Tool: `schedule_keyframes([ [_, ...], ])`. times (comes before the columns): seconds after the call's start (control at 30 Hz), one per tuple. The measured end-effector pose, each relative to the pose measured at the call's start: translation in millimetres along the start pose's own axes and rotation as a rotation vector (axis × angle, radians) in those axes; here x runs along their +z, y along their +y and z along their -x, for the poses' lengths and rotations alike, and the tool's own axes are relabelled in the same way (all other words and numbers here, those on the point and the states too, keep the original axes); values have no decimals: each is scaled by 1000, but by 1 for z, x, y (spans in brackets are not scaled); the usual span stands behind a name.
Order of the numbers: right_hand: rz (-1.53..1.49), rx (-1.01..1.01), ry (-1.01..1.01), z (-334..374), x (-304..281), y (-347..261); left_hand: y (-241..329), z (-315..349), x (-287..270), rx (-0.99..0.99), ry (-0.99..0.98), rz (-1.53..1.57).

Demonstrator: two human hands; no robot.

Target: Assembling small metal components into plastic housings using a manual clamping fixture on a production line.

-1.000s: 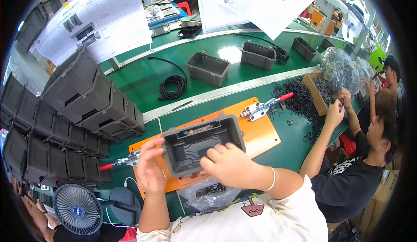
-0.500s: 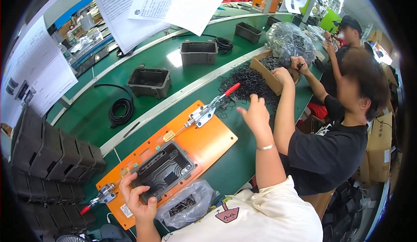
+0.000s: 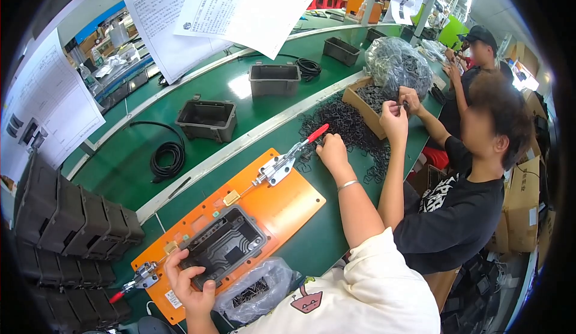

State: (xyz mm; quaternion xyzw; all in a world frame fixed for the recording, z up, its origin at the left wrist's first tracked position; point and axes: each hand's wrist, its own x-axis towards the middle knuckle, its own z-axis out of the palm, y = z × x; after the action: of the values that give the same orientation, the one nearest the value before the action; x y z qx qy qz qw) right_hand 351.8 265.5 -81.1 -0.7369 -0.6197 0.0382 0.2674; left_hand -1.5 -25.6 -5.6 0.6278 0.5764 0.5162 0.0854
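A dark grey rectangular box [image 3: 235, 233], its inside facing up, sits on an orange fixture plate [image 3: 295, 201]. At its near-left end, my left hand [image 3: 192, 283] rests against the rim, fingers bent but spread apart. My right hand [image 3: 333, 154] is beyond the plate's far right edge, by the red handle of a toggle clamp [image 3: 277, 169]. Its fingers are curled together at the edge of a pile of black bent clips [image 3: 337, 115]; what they pinch is too small to make out. A second toggle clamp [image 3: 144, 275] is at the plate's lower left.
A clear bag of small dark parts [image 3: 255, 292] lies beside the plate. Stacked grey boxes [image 3: 72, 208] stand at left. Across the rail are an open box [image 3: 207, 118] and a coiled black cable [image 3: 168, 159]. At right, a co-worker's hands [image 3: 396, 118] work above a cardboard box [image 3: 363, 109].
My right hand has moved left and its spread fingers have curled in at the clips. The co-worker's hands have come together. My left hand stays by the box.
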Motion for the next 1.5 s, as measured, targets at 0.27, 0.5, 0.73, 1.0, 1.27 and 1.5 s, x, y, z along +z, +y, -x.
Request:
schedule_keyframes([
  [0.27, -672, 135, -214, 30, -70, -8, 5, 3, -4, -30, 8, 36],
  [0.5, -1557, 84, -1061, 116, -123, -82, 56, -25, 0, -18, -84, 154],
  [0.73, -1743, 475, -1663, 182, -102, -156, 56, -35, 21, -273, -241, 649],
  [1.0, -1757, 439, -1534, 189, -107, -170, 34, -4, -12, -453, 54, 1033],
  [1.27, -1289, -230, -1153, 207, -117, -182, 43, -1, -9, -578, -149, 1218],
  [1.5, -1374, -404, -1061, 207, -111, -180, 37, -4, -3, -619, -250, 1461],
])
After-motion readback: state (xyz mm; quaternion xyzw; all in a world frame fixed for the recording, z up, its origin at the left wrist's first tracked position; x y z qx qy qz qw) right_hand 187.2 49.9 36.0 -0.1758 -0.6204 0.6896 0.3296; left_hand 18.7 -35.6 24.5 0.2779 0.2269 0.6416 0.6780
